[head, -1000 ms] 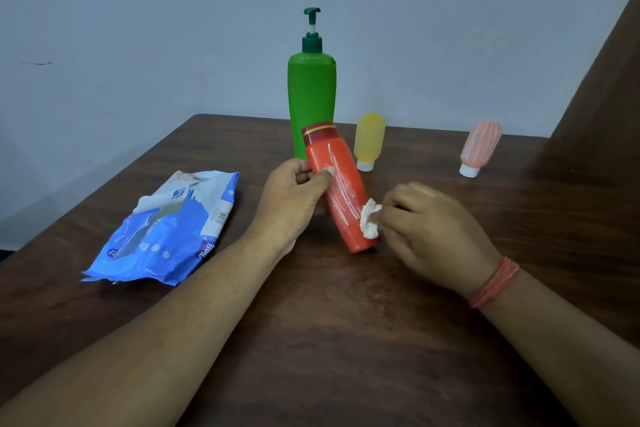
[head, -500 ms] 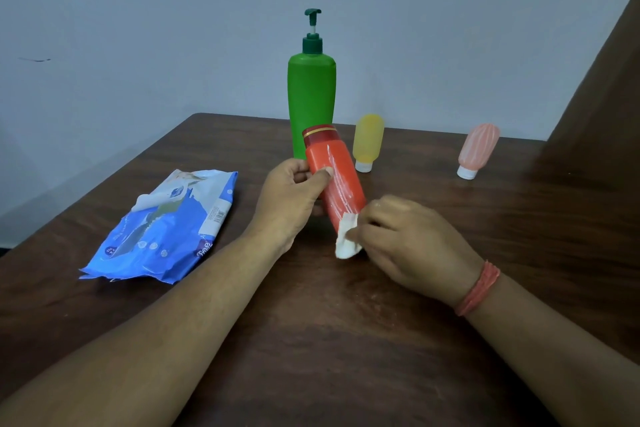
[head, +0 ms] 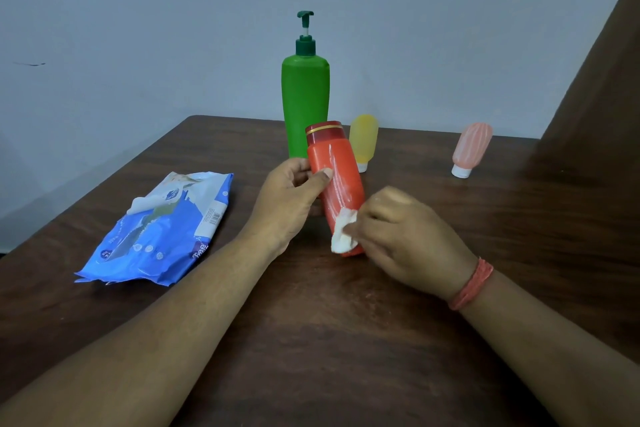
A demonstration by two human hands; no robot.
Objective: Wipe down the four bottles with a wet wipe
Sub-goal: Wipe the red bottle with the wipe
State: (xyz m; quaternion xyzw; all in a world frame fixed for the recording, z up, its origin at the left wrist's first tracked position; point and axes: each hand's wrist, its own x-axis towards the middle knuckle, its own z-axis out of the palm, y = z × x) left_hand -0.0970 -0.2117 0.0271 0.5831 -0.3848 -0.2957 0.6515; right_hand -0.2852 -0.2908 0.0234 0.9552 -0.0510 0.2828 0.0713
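My left hand [head: 289,199] grips the upper part of a tilted orange-red bottle [head: 337,177], thumb across its front. My right hand [head: 405,236] pinches a crumpled white wet wipe [head: 343,236] against the bottle's lower end, which is near the table. Behind it stands a tall green pump bottle [head: 304,104]. A small yellow bottle [head: 363,139] stands cap-down just right of the green one. A small pink ribbed bottle [head: 471,149] stands cap-down further right.
A blue wet-wipe pack [head: 162,232] lies on the dark wooden table [head: 329,340] to the left, its flap lifted. A pale wall runs behind the table. A dark brown panel [head: 595,87] rises at the right edge.
My right hand slid the wipe back and forth over the lower end of the orange-red bottle. My left hand kept its grip and the bottle stayed tilted.
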